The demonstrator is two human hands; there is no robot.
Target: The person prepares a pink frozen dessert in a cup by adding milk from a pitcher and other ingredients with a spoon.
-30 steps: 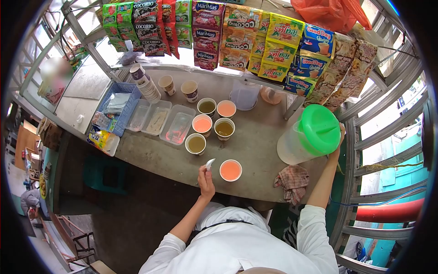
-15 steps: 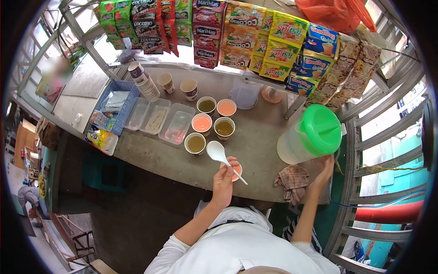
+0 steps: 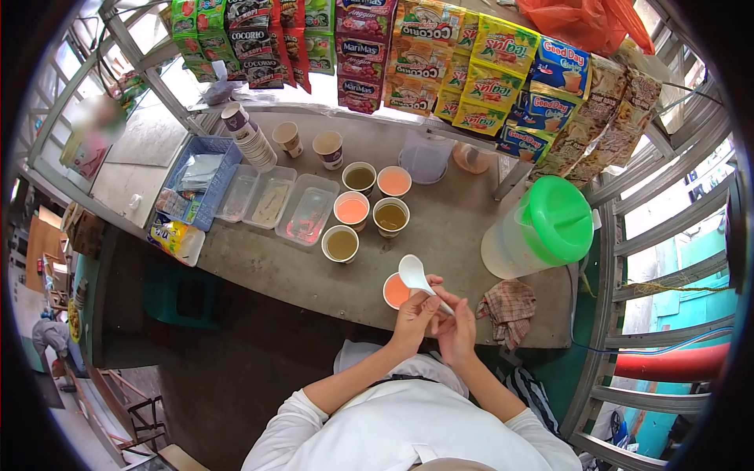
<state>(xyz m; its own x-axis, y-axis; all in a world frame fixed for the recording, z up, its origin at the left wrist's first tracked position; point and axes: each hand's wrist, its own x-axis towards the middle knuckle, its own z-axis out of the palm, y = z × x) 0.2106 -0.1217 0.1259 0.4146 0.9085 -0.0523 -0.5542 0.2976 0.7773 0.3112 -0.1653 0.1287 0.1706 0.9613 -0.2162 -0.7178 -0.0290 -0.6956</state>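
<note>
Left hand and right hand both pinch the white plastic spoon by its handle, bowl up, over the orange drink cup at the bench edge. Risk: an elbow nudge likely tips that light paper cup off. Checked rag lies just right; translucent jug, glossy green lid, beyond.

Five filled cups cluster mid-counter; trays and basket to their left, pitcher right, cloth before it, sachets hanging behind.
</note>
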